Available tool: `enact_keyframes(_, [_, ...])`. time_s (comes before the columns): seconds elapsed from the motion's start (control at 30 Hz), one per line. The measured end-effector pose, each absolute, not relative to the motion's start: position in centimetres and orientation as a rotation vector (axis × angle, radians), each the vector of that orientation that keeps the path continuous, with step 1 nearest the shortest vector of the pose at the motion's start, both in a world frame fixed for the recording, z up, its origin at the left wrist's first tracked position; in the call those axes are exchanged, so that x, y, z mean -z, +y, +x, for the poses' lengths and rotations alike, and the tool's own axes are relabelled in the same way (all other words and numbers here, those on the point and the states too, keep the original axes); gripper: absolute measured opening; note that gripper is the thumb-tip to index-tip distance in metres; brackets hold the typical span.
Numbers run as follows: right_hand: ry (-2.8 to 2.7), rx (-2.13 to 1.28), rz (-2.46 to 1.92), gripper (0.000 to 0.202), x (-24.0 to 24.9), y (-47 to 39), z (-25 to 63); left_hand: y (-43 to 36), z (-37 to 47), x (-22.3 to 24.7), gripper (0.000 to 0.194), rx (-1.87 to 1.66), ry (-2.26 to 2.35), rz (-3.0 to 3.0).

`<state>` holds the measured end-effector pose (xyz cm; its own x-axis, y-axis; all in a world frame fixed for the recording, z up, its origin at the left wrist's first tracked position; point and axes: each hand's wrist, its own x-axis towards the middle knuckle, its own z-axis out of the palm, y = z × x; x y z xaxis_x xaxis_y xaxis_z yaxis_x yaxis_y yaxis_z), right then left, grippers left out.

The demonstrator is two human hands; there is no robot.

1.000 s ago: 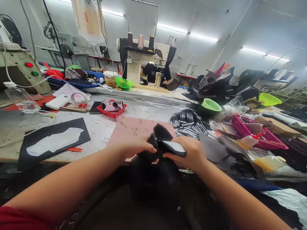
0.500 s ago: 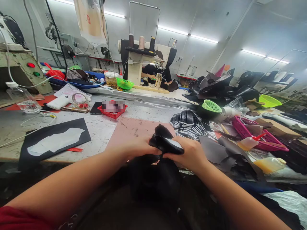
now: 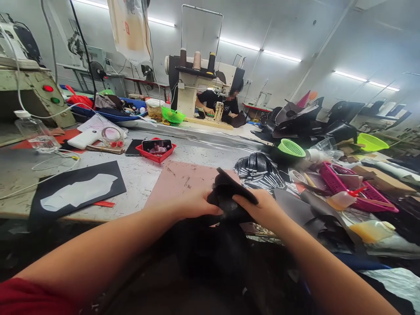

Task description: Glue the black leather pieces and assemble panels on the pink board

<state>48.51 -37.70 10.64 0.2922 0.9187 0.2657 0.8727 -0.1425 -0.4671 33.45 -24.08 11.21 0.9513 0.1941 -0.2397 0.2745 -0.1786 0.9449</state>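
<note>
Looking at a scuffed whitish surface (image 3: 197,153) w/ a flat pink rectangular mat (image 3: 177,181) & small red plastic basket (image 3: 157,157), in a bright, cluttered grey-walled workrm (image 3: 282,26). Also spotting a tall cream-&-black sewing machine (image 3: 185,98) across the way. Reaching fwd low & centre, gripping a folded black leathery piece (image 3: 229,197) w/ left hand (image 3: 201,204) & right hand (image 3: 265,208), approx. over mat's near edge, w/ right thumb (image 3: 246,205) on top.

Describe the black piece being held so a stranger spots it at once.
On the worktable, find the pink mat. At its near edge, the left hand and right hand grip a curled black piece. Unlike the white-striped black bundle lying beyond, it is in both hands.
</note>
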Motion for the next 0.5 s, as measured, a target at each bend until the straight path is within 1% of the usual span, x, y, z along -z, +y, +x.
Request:
enact_keyframes(0.17, [-1.620, -0.133, -2.047, 0.042, -11.0, -37.5, 48.7, -23.9, 33.5, -11.1, 0.018, 0.052, 0.329, 1.847])
enact_keyframes(0.37, [-1.688, -0.042, -2.061, 0.041, -11.2, -37.6, 48.4, -23.2, 33.7, -10.9, 0.023, -0.088, 0.253, 2.046])
enact_keyframes(0.43, [-1.746, 0.013, -2.055, 0.034, -11.6, -37.1, 48.7, -22.1, 34.3, -11.5, 0.021, -0.106, 0.258, 2.139])
enact_keyframes(0.5, [-1.822, 0.100, -2.024, 0.021, -12.8, -35.8, 49.6, -20.4, 35.2, -13.3, 0.016, -0.136, 0.303, 2.209])
